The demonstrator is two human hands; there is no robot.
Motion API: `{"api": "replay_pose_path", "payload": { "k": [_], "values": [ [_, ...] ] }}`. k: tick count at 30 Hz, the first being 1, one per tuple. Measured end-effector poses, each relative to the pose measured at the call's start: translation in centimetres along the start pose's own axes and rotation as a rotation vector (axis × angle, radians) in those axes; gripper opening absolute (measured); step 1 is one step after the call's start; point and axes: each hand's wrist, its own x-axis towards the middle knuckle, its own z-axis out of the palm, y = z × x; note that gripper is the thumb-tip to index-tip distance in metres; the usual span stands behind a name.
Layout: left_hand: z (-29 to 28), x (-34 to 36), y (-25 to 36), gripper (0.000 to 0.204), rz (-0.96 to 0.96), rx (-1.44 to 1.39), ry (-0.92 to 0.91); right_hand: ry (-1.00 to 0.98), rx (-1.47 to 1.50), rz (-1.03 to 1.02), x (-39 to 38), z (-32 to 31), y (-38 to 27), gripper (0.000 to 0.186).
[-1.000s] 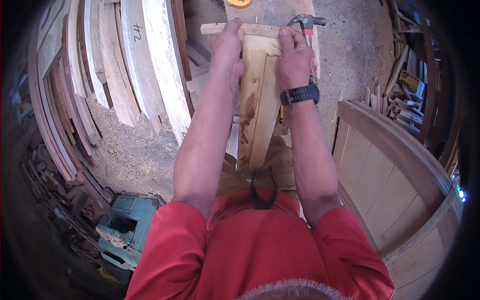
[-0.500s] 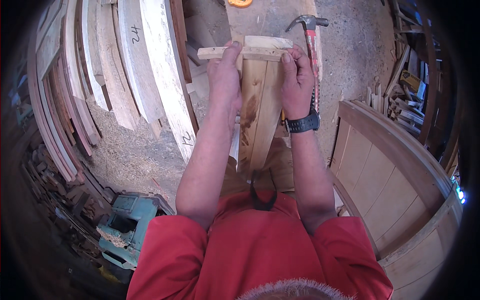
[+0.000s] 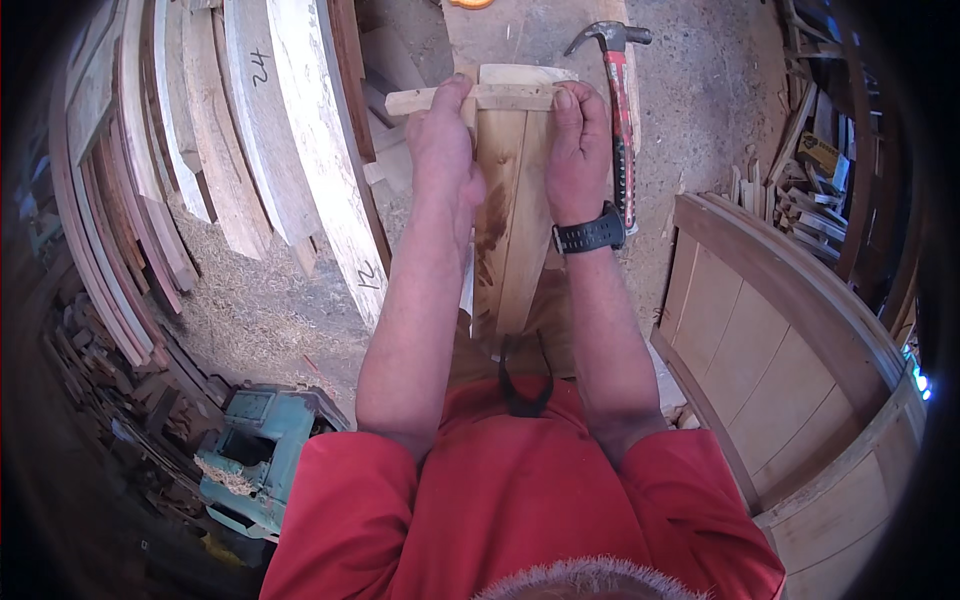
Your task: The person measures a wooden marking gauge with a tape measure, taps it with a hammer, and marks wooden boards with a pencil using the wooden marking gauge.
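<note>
Both hands are out in front of me, at nearly the same height, gripping one workpiece: a short, narrow strip of pale, bare wood point(image 3: 512, 97). The strip lies crosswise, its left end extending past my left hand.

Left hand point(image 3: 442, 140): mostly closed, thumb along the upper side of the strip; the fingers are largely hidden, so their exact curl cannot be told. Right hand point(image 3: 580, 150): closed in a pinch at the strip's right end, thumb on the near side, fingers bent behind. A black watch with a dark strap point(image 3: 588, 235) sits on the right wrist.

Below the strip, a long, yellowish wooden piece with dark brown stains point(image 3: 500, 190) runs from between my hands toward my waist, with a lengthwise line down its face. Whether the strip touches it cannot be told. A pale wooden end point(image 3: 525, 74) shows just beyond the strip.

Right of my right hand, near it but apart: a claw hammer with a dark metal head and a red and black handle point(image 3: 622, 130), head pointing away from me.

Surroundings: long, rough-sawn planks point(image 3: 320, 150) to the left; a teal machine housing point(image 3: 255, 450) at lower left; a panelled, arched wooden door point(image 3: 755, 350) to the right.
</note>
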Motion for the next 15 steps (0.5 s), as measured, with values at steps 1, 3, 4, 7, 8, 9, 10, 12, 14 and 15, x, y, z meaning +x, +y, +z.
{"api": "replay_pose_path", "payload": {
  "k": [1, 3, 4, 7, 8, 9, 10, 12, 14, 15],
  "values": [
    [0.0, 0.1, 0.0, 0.04, 0.0, 0.001, 0.002, 0.009, -0.01, 0.017, -0.1, 0.1, -0.1, 0.02],
    [0.1, 0.2, 0.0, 0.042, 0.019, 0.011, 0.013, 0.014, -0.007, 0.033, -0.1, 0.2, -0.2, 0.02],
    [0.1, 0.1, -0.1, 0.042, 0.021, 0.012, 0.014, 0.021, -0.007, 0.045, -0.1, 0.2, -0.2, 0.02],
    [0.0, 0.0, -0.3, 0.046, 0.041, -0.049, -0.031, 0.015, 0.089, 0.067, -0.1, 0.0, -0.1, 0.02],
    [0.1, -0.1, -0.4, 0.047, 0.061, -0.044, -0.036, 0.016, 0.088, 0.068, 0.0, 0.0, 0.0, 0.02],
    [0.2, -0.1, -0.4, 0.048, 0.08, -0.04, -0.042, 0.026, 0.061, 0.062, 0.2, 0.0, 0.1, 0.02],
    [0.3, -0.1, -0.4, 0.048, 0.075, -0.04, -0.041, 0.037, 0.03, 0.058, 0.3, -0.1, 0.2, 0.021],
    [0.7, 0.2, -0.1, 0.053, 0.07, 0.004, -0.013, 0.044, 0.015, 0.061, 0.7, 0.2, 0.4, 0.022],
    [1.3, 2.1, 0.7, 0.055, 0.061, 0.006, -0.027, 0.046, 0.011, 0.052, 1.6, 0.7, 0.2, 0.024],
    [1.4, 2.7, 1.0, 0.058, 0.052, 0.012, -0.04, 0.05, 0.013, 0.096, 2.1, 1.0, 0.1, 0.024]
  ]
}}
